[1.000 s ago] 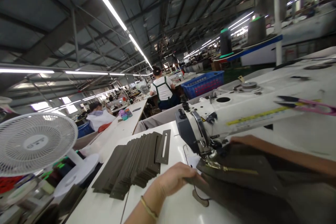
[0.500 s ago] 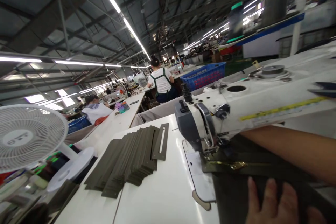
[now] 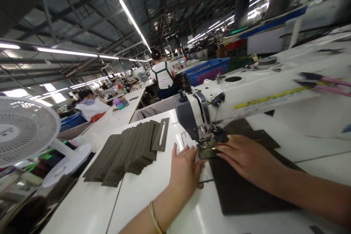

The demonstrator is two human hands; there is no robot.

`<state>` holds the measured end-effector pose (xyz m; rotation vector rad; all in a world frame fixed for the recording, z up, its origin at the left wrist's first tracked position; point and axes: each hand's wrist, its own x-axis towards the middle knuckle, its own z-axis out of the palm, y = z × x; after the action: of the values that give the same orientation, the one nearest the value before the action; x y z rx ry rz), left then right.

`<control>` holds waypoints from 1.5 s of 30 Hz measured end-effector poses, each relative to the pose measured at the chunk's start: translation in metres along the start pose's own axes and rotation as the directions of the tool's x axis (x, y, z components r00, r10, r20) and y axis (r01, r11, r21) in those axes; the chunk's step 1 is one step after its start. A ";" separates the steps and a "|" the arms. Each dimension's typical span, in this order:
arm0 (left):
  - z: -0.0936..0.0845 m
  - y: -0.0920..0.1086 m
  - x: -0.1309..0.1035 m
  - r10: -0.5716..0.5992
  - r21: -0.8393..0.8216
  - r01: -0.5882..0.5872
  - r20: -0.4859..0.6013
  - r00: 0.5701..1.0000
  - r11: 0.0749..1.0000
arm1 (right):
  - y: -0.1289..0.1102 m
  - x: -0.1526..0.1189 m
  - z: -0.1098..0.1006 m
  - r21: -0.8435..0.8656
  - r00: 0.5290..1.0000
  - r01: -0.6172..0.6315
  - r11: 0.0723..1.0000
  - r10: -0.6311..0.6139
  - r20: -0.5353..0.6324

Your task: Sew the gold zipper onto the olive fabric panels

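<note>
The left hand (image 3: 185,166) is reaching up from below, fingers bent at the cloth's (image 3: 236,193) edge; the right hand (image 3: 244,157) is pressing flat on it beside the needle, just apart.

—Looks from where?
—From the wearer's head, forward and down across the tabletop (image 3: 139,199), with a sideways tilt.
—And how near?
—Close above the left hand (image 3: 185,166) and right hand (image 3: 245,157); reaches well beyond the sewing machine (image 3: 188,113), wide enough for the ceiling (image 3: 82,7).
</note>
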<state>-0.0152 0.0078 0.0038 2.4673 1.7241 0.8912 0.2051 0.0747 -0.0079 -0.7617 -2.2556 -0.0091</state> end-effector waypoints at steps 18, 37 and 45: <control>0.025 -0.021 0.013 0.318 0.036 -0.316 -0.097 0.943 0.948 | -0.014 0.015 0.021 -0.024 0.977 0.062 0.998 -0.056 0.207; 0.025 -0.017 0.022 0.222 0.020 -0.222 0.004 0.975 0.975 | -0.003 0.014 0.027 0.037 0.974 0.072 0.997 -0.078 0.211; 0.024 -0.014 0.023 0.159 0.012 -0.159 0.039 0.987 0.987 | 0.004 0.014 0.033 0.023 0.974 0.120 0.993 -0.122 0.189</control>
<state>-0.0112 0.0413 -0.0108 2.6439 1.5459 0.8383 0.1785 0.0923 -0.0235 -0.6409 -2.4794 0.0196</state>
